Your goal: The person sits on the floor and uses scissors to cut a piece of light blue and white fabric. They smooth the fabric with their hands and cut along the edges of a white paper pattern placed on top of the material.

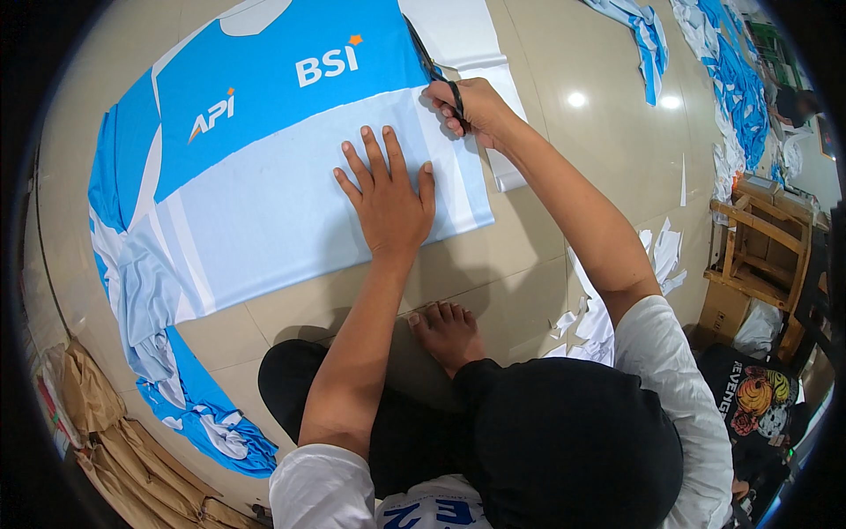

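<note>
A printed fabric panel (264, 159), bright blue at the top and pale blue below, lies spread on the tiled floor. My left hand (388, 189) rests flat on its pale part, fingers spread. My right hand (471, 110) grips the black handles of a pair of scissors (456, 99). The scissor blades point away from me along the panel's right side, beside a strip of white material (467, 44). Where the blades meet the fabric, the exact cut line is hard to make out.
Crumpled blue and white fabric (211, 414) lies along the left. White scraps (590, 326) are on the floor near my right elbow. More blue fabric (740, 88) is heaped at the far right, by a wooden stool (767, 238). My bare foot (449, 335) is close to the panel.
</note>
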`<state>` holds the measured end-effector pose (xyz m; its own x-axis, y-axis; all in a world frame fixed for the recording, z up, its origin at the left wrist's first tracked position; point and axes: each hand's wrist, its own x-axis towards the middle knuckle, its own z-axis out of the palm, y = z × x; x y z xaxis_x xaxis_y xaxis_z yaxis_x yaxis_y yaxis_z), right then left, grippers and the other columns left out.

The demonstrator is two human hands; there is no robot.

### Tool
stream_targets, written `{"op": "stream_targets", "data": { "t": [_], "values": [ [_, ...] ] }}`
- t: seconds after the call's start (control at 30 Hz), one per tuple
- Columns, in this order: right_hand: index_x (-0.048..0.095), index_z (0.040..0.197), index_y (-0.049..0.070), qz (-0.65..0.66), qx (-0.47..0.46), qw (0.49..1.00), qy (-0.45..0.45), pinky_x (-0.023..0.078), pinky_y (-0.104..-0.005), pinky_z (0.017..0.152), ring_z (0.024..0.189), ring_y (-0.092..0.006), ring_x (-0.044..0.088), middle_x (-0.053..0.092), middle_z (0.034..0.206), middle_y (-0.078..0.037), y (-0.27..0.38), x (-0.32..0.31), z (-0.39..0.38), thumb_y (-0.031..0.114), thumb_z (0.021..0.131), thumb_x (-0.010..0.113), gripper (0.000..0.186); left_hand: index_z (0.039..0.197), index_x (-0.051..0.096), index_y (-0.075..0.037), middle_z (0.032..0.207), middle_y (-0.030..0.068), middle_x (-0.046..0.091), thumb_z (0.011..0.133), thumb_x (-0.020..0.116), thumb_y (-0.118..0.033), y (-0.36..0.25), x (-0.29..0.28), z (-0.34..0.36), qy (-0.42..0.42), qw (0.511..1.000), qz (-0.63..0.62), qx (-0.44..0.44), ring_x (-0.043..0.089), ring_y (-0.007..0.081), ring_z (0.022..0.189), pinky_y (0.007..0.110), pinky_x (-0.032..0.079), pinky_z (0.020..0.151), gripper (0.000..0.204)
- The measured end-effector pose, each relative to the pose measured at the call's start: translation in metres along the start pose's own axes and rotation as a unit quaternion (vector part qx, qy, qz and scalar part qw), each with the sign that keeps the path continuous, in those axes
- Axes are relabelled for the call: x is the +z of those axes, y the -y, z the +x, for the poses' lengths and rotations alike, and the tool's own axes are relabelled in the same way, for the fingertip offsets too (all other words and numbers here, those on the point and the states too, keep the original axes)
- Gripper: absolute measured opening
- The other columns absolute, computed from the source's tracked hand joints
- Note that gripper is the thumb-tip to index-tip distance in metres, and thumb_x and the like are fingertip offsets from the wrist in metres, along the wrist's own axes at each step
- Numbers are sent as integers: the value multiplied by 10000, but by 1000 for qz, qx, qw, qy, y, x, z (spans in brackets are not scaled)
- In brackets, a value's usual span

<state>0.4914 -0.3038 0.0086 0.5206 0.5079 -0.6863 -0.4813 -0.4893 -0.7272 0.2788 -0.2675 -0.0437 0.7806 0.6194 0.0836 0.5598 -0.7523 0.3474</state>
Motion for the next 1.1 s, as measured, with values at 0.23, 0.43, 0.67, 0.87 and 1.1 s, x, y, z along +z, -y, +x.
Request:
{"op": "stream_targets", "data": {
  "t": [0.23,0.43,0.67,0.87,1.1],
  "values": [
    [607,758,67,-7,-10,1000,1,404,-257,435,485,-83,487,542,657,14,-5,-1,5,215,898,791,274,1718,318,-43,1786,249,248,1124,520,-479,-2,-2,0,2,1000,-6,-1,121,526,1660,741,106,1295,764],
    [606,760,62,-1,-13,1000,-2,406,-255,430,479,-80,496,548,658,13,-5,2,4,211,904,795,280,1717,319,-41,1789,249,244,1124,520,-477,-1,-2,0,2,1000,-8,-3,125,532,1659,737,92,1300,764],
    [610,772,66,-3,-12,1000,-6,408,-256,438,481,-81,498,547,659,12,-3,5,2,219,901,800,276,1715,327,-40,1787,251,249,1123,518,-480,-1,-2,0,1,1000,-16,-2,129,539,1657,739,88,1298,761],
    [615,802,72,36,-25,999,10,397,-262,446,486,-86,472,533,669,15,5,13,7,232,897,796,260,1711,334,-37,1788,255,248,1123,513,-491,0,-1,0,0,1000,-19,-2,129,542,1656,743,86,1294,764],
    [590,769,40,66,-28,997,-6,371,-272,430,480,-104,470,520,650,-12,8,18,11,138,849,775,225,1714,329,-37,1789,257,244,1138,469,-519,0,0,-1,5,1000,-10,-3,127,542,1656,738,75,1297,764]
  ]
}}
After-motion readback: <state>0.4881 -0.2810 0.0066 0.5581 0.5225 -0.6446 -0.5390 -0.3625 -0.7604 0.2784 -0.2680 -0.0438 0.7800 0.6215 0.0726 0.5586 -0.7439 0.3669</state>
